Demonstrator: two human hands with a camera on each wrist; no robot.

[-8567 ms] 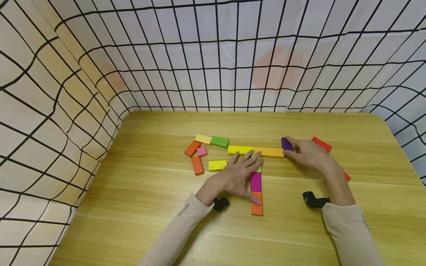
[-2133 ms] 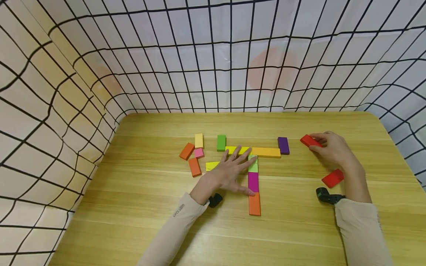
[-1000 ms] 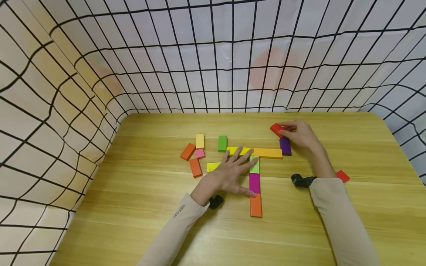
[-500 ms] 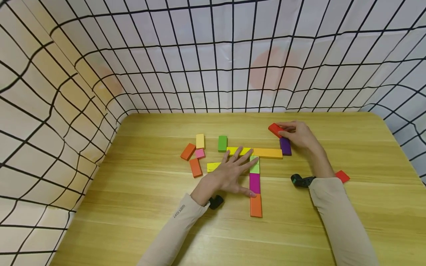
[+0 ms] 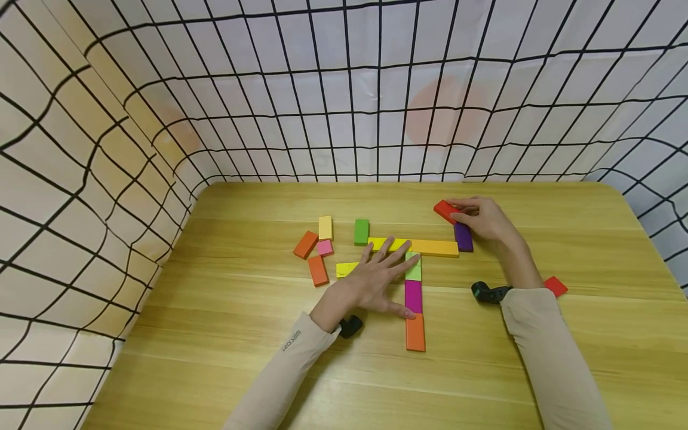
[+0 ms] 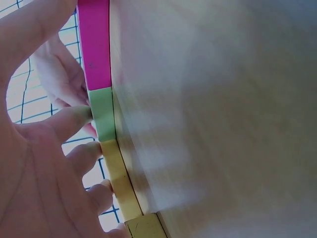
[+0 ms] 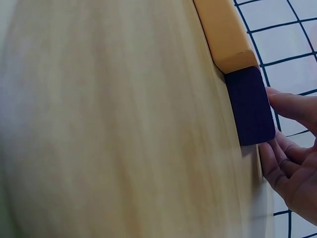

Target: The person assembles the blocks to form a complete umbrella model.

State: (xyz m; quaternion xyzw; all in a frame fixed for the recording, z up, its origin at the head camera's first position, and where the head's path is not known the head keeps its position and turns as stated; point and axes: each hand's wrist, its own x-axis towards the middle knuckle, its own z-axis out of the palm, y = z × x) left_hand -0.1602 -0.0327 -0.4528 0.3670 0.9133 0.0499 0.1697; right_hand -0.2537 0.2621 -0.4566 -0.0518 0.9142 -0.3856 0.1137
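Red comes twice in our count: one red block (image 5: 445,211) is pinched between the thumb and fingers of the right hand (image 5: 488,220), its near end close by the purple block (image 5: 463,237), and a second red block (image 5: 556,286) lies on the wooden table (image 5: 177,352) beside the right sleeve (image 5: 548,346). Orange-red comes three times: an upper loose block (image 5: 306,245), a lower loose block (image 5: 318,271) and the column's foot block (image 5: 415,333). Yellow comes twice: the yellow bar (image 5: 376,244) and a loose yellow block (image 5: 346,270). We find one each of purple, amber block (image 5: 435,248), light green block (image 5: 413,270), magenta block (image 5: 413,297), pink block (image 5: 325,248), pale yellow block (image 5: 325,228) and green block (image 5: 361,232), fourteen in all.

The two hands are well apart. The left hand (image 5: 373,285) lies spread, fingertips at the yellow bar and light green block, thumb at the seam of magenta and orange-red.

Only the left wrist view shows us the left palm, with the right hand beyond the blocks. The right wrist view shows purple meeting amber side by side but hides the held red block, which the head view gives us plainly.
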